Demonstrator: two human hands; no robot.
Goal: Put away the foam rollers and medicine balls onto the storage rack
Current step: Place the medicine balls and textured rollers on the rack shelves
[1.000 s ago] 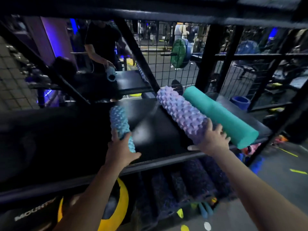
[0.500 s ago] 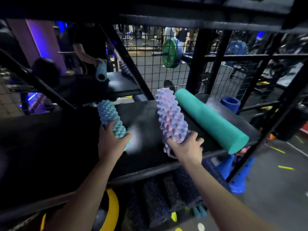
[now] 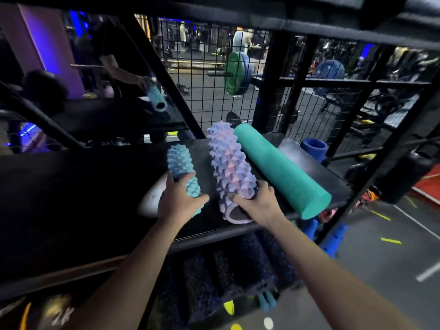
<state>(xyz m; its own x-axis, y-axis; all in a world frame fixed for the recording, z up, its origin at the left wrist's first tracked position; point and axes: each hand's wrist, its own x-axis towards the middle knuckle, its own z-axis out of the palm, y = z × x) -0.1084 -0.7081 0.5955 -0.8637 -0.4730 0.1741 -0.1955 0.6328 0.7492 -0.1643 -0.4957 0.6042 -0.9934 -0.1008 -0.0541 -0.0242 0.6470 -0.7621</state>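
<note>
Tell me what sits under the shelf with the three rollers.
Below the shelf lie dark speckled rollers, with blue cones at right. The shelf and darkness hide the rest.

1. This is a gym, seen at its equipment storage corner
2. A black metal rack with a wire mesh back holds exercise gear: 1 shelf carries a blue knobbly roller, a purple knobbly roller and a smooth teal roller
3. Dark speckled rollers lie side by side on the shelf below, and blue plastic cones stand on the ground beside the rack
4. Beyond the mesh a barbell carries a green plate with a blue one against it
5. The dark floor bears short yellow marks, and purple and blue light falls on the far wall
</note>
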